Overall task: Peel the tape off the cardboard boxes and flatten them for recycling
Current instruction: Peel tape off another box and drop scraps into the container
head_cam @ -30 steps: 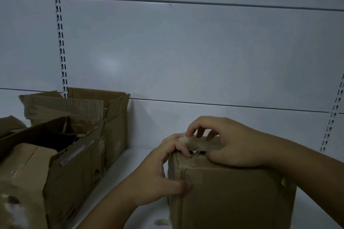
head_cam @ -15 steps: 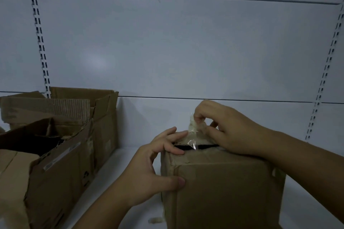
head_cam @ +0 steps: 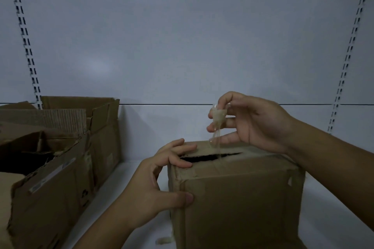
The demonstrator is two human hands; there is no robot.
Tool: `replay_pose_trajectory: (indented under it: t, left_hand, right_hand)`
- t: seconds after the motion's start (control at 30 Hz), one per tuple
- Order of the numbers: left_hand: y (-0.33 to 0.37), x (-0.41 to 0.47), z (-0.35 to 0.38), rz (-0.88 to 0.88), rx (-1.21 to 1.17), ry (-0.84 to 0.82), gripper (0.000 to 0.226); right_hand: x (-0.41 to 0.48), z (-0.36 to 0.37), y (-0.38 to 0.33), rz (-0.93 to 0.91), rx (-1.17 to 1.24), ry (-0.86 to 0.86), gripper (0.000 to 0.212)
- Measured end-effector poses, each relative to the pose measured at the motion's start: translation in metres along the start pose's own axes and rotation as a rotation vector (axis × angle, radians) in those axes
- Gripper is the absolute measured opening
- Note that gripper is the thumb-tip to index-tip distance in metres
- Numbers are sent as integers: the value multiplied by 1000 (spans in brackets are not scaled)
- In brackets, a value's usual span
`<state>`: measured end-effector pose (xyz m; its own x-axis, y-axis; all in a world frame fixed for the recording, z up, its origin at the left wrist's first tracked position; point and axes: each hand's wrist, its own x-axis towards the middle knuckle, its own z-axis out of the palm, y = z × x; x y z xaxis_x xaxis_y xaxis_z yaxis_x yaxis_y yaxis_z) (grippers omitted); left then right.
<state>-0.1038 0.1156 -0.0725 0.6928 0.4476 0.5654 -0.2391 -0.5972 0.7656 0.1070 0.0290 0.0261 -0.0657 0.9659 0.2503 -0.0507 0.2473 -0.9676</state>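
Box [head_cam: 238,198] upright on white shelf [head_cam: 125,172], front right, top seam gaping. Left hand [head_cam: 159,186] grips its top left corner, fingers curled over the top, thumb on the front face. Right hand [head_cam: 251,121], just above the box, pinches crumpled tape [head_cam: 217,119], a strand running down to the seam; open boxes [head_cam: 66,178] at left.

I face a white back panel [head_cam: 182,46]; slotted uprights [head_cam: 24,34] flank it, and a white shelf [head_cam: 129,170] lies below it.
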Motion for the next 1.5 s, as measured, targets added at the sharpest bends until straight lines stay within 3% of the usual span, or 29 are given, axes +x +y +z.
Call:
replay_pose_trajectory:
  t: [0.1, 0.2, 0.3, 0.5, 0.7, 0.77, 0.87, 0.93, 1.03, 1.17, 1.33, 1.43, 1.5]
  left_hand:
    - [1, -2, -2, 4, -4, 2, 34]
    - [1, -2, -3, 11, 7, 0, 35]
    - [0, -2, -3, 11, 24, 5, 35]
    - [2, 1, -7, -10, 96, -30, 36]
    - [33, 10, -11, -202, 304, -201, 40]
    - [56, 21, -5, -269, 448, -229, 36]
    - [75, 47, 17, -262, 857, -135, 26]
    - [71, 64, 31, -197, 1022, -47, 17]
    - [56, 79, 41, -224, 754, -28, 10]
    - [56, 76, 39, -390, 158, 37, 17]
    - [57, 79, 35, -395, 193, -107, 24]
    - [53, 79, 33, -397, 124, -45, 11]
    - [50, 79, 32, -396, 98, -17, 6]
  right_hand:
    - [-1, -1, -4, -22, -89, 54, 17]
    - [-1, 0, 2, -27, -325, 230, 15]
    - [-1, -5, 4, 23, -545, 376, 37]
    - [-11, -10, -13, 221, -894, 172, 51]
    - [-22, -7, -22, 271, -1155, 87, 13]
    - [-24, -6, -16, 247, -1135, 112, 5]
    - [-25, 0, -7, 166, -1061, 198, 3]
    - [-26, 4, -2, 61, -933, 257, 14]
    - [-30, 9, 4, -23, -821, 311, 42]
    - [-27, 7, 13, -164, -944, 447, 31]
    - [-27, -1, 14, -102, -766, 335, 17]
    - [-28, -4, 13, -19, -507, 240, 20]
    - [-26, -3, 13, -11, -342, 289, 22]
